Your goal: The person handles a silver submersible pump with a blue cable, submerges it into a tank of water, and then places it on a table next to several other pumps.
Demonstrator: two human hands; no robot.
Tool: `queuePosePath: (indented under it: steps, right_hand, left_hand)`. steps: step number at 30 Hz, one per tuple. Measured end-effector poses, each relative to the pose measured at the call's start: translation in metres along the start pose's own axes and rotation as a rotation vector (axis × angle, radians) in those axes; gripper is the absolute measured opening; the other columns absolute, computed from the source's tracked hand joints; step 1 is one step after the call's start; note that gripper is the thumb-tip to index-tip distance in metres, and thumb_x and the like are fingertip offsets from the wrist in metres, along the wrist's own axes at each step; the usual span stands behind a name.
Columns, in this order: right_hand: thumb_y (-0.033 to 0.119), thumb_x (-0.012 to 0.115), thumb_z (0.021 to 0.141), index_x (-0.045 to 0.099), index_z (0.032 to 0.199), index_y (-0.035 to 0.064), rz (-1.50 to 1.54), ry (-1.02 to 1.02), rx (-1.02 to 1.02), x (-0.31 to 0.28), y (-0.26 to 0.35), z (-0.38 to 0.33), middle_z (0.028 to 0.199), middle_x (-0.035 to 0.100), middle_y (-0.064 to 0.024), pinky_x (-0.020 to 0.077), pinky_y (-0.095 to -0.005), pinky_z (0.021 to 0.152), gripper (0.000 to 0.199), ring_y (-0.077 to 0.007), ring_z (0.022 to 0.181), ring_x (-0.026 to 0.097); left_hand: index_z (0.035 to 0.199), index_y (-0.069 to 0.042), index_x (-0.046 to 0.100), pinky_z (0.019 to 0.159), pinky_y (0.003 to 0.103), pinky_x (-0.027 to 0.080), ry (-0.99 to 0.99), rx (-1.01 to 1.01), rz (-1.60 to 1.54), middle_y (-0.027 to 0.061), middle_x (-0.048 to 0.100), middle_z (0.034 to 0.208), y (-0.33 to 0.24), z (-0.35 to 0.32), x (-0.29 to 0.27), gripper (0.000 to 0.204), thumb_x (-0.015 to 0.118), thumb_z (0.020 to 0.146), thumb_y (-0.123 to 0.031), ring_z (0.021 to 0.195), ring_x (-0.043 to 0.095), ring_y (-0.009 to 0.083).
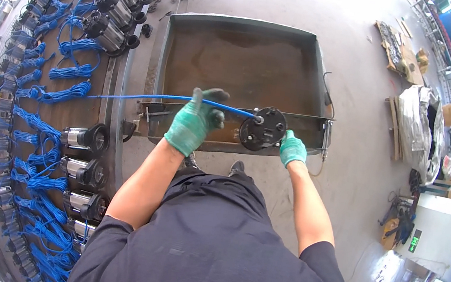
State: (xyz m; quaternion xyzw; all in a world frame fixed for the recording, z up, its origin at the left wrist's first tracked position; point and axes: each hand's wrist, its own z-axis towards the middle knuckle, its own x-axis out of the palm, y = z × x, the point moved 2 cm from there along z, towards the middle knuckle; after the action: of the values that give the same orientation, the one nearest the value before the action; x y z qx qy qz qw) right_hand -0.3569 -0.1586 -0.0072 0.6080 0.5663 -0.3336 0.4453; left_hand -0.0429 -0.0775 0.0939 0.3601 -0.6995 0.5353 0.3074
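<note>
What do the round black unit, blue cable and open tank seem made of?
Round black unit: probably painted metal, given its dark, slightly shiny, bolted face; hard plastic is possible.
Blue cable: likely rubber or plastic sheathing, smooth and evenly coloured.
Open tank: apparently dull sheet metal, judging by its thin, straight grey rim.

Brown bench [78, 110] carries silver machines [103, 32] and coiled blue cables [69, 94].

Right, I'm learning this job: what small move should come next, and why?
Probably close the left hand on the blue cable: it looks open there, and the cable runs from the pump toward the coils, while the right hand is at the pump's edge.
</note>
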Motion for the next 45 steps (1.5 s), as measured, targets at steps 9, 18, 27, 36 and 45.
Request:
queuePosePath:
  steps: [9,18,27,36,45]
  right_hand:
    - [0.014,0.057,0.093,0.057,0.126,0.0071,-0.069,0.033,-0.08,0.023,-0.006,0.01,0.101,0.073,-0.0234,0.0563,-0.0506,0.084,0.034,-0.0408,0.098,0.071]
    - [0.016,0.058,0.092,0.058,0.126,0.0085,-0.045,0.037,-0.041,0.017,-0.004,0.008,0.102,0.073,-0.024,0.056,-0.0507,0.086,0.034,-0.0417,0.099,0.071]
    - [0.023,0.058,0.097,0.058,0.123,0.0083,0.043,0.001,0.013,0.005,-0.003,0.006,0.103,0.072,-0.0257,0.0548,-0.0503,0.087,0.03,-0.0433,0.101,0.069]
    - [0.038,0.07,0.086,0.062,0.12,0.0085,0.204,-0.136,-0.449,-0.061,0.13,-0.059,0.094,0.074,-0.0186,0.0561,-0.0481,0.079,0.045,-0.0382,0.089,0.072]
    - [0.03,0.067,0.092,0.062,0.118,0.0094,0.447,-0.021,-0.381,-0.04,0.103,-0.037,0.092,0.073,-0.0227,0.0547,-0.0489,0.078,0.033,-0.0421,0.088,0.071]
  left_hand:
    - [0.133,-0.008,0.056,0.072,0.036,0.058,-0.134,-0.045,0.045,0.0101,0.068,0.121,0.004,-0.007,-0.02,0.056,0.049,0.103,-0.054,0.082,0.067,0.0192]
    - [0.134,-0.009,0.056,0.073,0.036,0.058,-0.134,-0.051,0.068,0.0089,0.068,0.12,0.004,-0.009,-0.019,0.055,0.049,0.103,-0.054,0.082,0.067,0.0183]
    - [0.118,-0.002,0.065,0.069,0.036,0.059,-0.143,0.225,0.138,0.0125,0.072,0.106,-0.022,-0.021,-0.023,0.051,0.051,0.103,-0.049,0.074,0.069,0.0203]
    - [0.092,-0.009,0.073,0.055,0.022,0.045,-0.735,0.254,0.796,-0.0004,0.065,0.071,-0.098,-0.1,-0.118,0.045,0.056,0.103,-0.05,0.059,0.056,0.0075]
    - [0.097,-0.004,0.068,0.063,0.032,0.053,-0.416,0.55,0.253,0.0096,0.07,0.086,-0.12,-0.103,-0.076,0.045,0.056,0.103,-0.047,0.065,0.063,0.0171]
